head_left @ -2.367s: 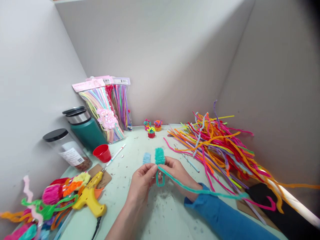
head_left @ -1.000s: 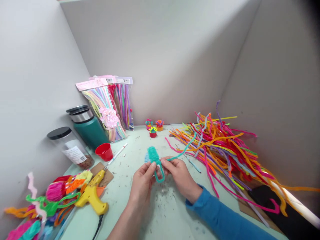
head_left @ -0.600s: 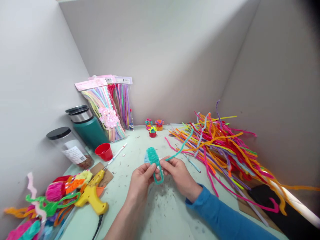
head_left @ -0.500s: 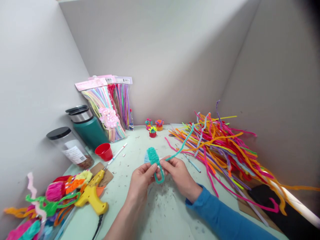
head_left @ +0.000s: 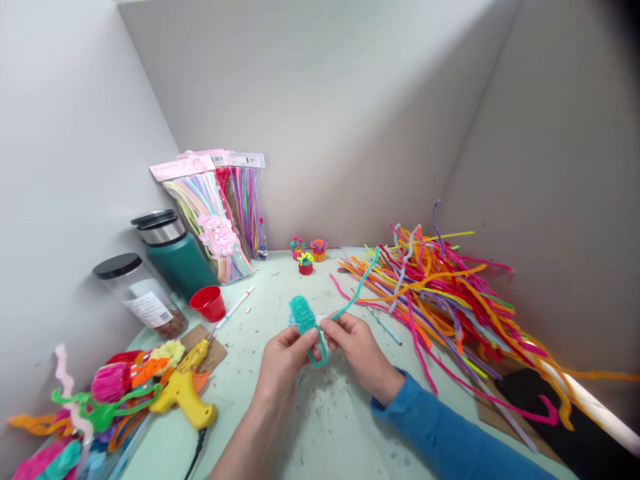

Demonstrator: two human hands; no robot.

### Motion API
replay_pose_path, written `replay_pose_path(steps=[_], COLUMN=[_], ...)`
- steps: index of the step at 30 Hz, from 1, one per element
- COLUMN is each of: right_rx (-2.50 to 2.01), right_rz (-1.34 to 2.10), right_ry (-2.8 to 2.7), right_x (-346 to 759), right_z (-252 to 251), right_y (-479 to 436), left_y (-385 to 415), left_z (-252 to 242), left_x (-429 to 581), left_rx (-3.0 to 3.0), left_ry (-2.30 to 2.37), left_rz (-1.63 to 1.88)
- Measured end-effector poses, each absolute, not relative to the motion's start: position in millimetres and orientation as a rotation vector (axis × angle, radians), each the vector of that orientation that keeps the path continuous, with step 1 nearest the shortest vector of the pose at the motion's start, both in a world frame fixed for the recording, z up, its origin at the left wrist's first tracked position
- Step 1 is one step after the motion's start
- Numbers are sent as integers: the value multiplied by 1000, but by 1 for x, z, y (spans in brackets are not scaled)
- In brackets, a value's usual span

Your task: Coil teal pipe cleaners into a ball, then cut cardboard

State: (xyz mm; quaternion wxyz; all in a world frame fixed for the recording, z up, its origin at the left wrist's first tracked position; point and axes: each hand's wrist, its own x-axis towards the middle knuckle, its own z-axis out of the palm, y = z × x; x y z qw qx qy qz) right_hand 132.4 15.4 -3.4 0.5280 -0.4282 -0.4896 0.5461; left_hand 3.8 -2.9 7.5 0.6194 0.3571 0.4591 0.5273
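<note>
Just above the table's middle, my left hand [head_left: 285,355] pinches a teal pipe-cleaner piece [head_left: 302,313], a dense wrapped oval with an open loop hanging below it. My right hand [head_left: 357,347] is closed, thumb against fingers, on the loose teal pipe cleaner [head_left: 361,285] that runs from this piece. Its free end curves up and away to the right. A bit of light blue shows behind the oval, mostly hidden by it. Both hands are close together, with the loop between them.
A yellow hot glue gun [head_left: 185,393] lies left beside colourful pipe-cleaner shapes [head_left: 110,383]. A red cup [head_left: 208,304], clear jar [head_left: 143,300] and green bottle [head_left: 177,257] stand behind. Small pipe-cleaner figures [head_left: 305,264] sit at the back. Loose pipe cleaners [head_left: 440,300] are heaped right.
The teal oval has tilted slightly left, covering more of the light blue behind it. The strand's free end has swung a little left. Both hands keep their places.
</note>
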Motion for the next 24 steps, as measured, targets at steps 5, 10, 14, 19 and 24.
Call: replay_pose_path(steps=[5,10,14,19,24], right_rx=[-1012,-940,-816,-969,-1018], right_rz=[1319,1388,1564,1341,1209], right_ry=[-1178,-1147,-1187,-1231,-1277], right_x=[131,133,136,137,135], right_z=[-2,-4,-1,3,2], right_y=[14,14,13,15,17], left_y=[-4,-5,-8,-7,-4], left_z=[9,11,13,13,11], left_x=[5,5,4,4,4], left_rx=[830,866,1012,1010,943], left_ry=[1044,1023,917,972,1039], left_rz=[1226,1224,1155,1173,1239])
